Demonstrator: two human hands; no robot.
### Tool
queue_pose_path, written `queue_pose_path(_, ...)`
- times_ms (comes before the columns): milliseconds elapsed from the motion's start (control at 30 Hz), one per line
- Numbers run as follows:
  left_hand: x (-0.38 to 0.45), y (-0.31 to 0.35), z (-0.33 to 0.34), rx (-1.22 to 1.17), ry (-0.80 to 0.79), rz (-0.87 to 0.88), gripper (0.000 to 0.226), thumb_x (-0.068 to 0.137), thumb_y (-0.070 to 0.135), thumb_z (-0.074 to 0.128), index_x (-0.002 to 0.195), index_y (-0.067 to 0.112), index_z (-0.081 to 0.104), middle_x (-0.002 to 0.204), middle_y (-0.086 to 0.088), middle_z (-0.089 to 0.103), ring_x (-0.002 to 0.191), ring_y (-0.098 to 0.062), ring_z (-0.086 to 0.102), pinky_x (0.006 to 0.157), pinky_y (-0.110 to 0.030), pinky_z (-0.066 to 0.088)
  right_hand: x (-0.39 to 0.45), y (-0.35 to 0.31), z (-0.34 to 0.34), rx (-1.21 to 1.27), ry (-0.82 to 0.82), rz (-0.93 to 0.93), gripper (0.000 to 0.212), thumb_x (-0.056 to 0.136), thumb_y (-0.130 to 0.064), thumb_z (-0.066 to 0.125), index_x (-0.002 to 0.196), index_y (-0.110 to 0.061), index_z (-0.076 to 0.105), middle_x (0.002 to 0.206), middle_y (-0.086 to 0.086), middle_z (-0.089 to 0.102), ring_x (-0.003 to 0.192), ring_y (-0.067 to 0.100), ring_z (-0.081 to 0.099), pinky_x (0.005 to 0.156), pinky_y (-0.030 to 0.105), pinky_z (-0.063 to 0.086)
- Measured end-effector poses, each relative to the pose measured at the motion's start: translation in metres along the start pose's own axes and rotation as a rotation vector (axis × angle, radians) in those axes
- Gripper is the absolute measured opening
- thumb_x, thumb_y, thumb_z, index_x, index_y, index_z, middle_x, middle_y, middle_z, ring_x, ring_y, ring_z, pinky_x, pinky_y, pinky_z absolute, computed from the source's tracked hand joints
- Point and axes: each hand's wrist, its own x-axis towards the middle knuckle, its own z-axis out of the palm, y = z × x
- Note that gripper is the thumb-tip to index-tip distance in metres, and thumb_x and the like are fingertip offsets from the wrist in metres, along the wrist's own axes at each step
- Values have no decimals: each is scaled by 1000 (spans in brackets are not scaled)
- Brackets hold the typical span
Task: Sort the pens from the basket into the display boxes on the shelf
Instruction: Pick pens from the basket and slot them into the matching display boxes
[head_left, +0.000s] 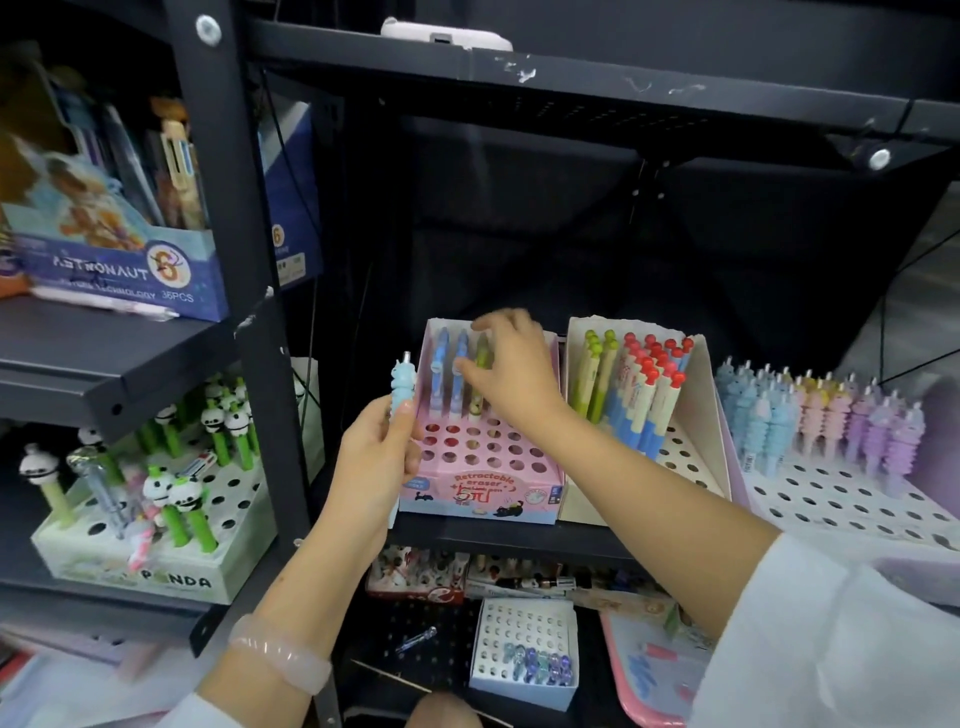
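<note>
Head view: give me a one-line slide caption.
Left hand holds a blue character pen while right hand reaches among pens in the pink display box.

Single view only, head cam, wide-angle, so nothing shared with a second view. Looks forward and slightly down into a dark metal shelf (519, 535), close range: both forearms run up from the bottom edge, left hand (379, 457) and right hand (511, 374) sit mid-frame. Pink box (483, 493) is dead centre at the shelf front. Upper shelf edge runs across the top of frame, an upright post (244, 260) cuts the left third, panda box (156, 566) lies beyond it at lower left. Lower tier visible under the shelf lip at bottom centre. Straight lines bow toward the edges, periphery soft
</note>
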Motion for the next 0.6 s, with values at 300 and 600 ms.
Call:
queue_pose_path(300, -16, 8, 59, -98, -109, 40, 4, 95, 25, 49, 97, 21, 48, 56, 13, 59, 44, -1, 45, 41, -14, 38, -48, 7, -46, 577, -233, 164, 14, 90, -27, 59, 90, -16, 67, 73, -13, 59, 64, -6, 52, 62, 12, 43)
queue_pose_path(600, -51, 16, 143, -118, -399, -50, 18, 99, 23, 41, 104, 23, 58, 98, 6, 67, 82, -1, 66, 70, -16, 52, -90, 80, -131, 621, 67, 311, 12, 98, -21, 45, 92, -23, 55, 83, -4, 64, 63, -5, 60, 56, 11, 48)
